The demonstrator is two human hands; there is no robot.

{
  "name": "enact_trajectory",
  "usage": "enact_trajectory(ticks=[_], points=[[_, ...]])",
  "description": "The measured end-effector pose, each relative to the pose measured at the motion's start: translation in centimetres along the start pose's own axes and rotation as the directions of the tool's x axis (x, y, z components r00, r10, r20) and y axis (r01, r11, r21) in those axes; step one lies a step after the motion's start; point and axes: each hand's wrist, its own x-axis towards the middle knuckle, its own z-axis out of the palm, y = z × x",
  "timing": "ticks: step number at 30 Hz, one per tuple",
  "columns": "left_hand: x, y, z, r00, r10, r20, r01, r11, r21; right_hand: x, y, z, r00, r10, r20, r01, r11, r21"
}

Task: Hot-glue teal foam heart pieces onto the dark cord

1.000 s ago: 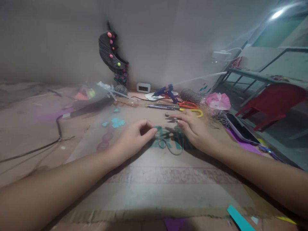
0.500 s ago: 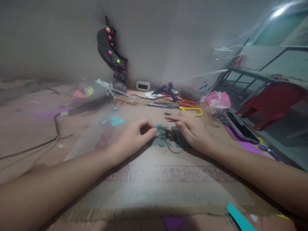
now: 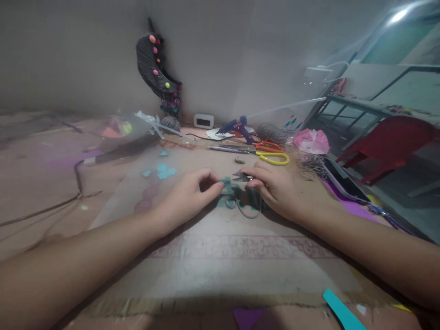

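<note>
1. Hands low over the cardboard sheet, both arms stretched out from the near edge toward the middle of the scene.
2. Left hand is curled, thumb and forefinger pinched shut on a small teal piece at its fingertips.
3. Right hand sits just right of that, fingers closed around a small dark snipper, its pointed blades aimed left toward the teal piece.
4. Snipper tips and teal piece are close together, right between the two hands; whether they touch, I cannot tell.
5. Under the hands, a thin dark cord loops on the cardboard, lying over teal lettering that the fingers mostly hide.
6. Left and a bit farther out, teal scraps are scattered on the sheet.
7. Beyond the right hand, yellow-handled scissors lie flat, with orange-handled scissors just behind them.
8. A blue glue gun rests farther back near the wall, beside a small white clock.
9. Grey yarn sits right of the glue gun, and a pink bag right of that.
10. On the far wall, a dark feather-shaped decoration with coloured beads hangs upright.
11. At the near right edge, a teal paper strip lies off the cardboard.
12. Off to the far right, a red plastic chair stands well apart from the work.
</note>
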Motion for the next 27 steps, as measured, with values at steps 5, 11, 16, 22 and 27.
enact_trajectory(ticks=[5,11,16,22,27], points=[[-0.09,-0.03,0.02,1.000,0.008,0.005,-0.008,1.000,0.012,0.13,0.29,-0.10,1.000,-0.025,0.006,0.025,0.998,-0.061],[-0.22,0.19,-0.01,1.000,0.009,0.012,-0.010,1.000,0.028,0.22,0.25,0.02,0.997,-0.052,0.053,0.058,0.993,-0.102],[-0.19,0.23,0.01,1.000,0.028,0.012,-0.029,0.998,0.055,0.26,-0.01,-0.07,0.994,-0.096,0.047,0.101,0.987,-0.128],[-0.22,0.50,-0.06,0.999,0.017,0.029,-0.019,0.996,0.082,0.28,0.16,0.17,0.989,-0.147,0.017,0.148,0.977,-0.153],[-0.25,0.65,-0.09,0.999,0.019,0.031,-0.022,0.996,0.090,0.40,0.02,0.15,0.986,-0.167,0.013,0.167,0.975,-0.148]])
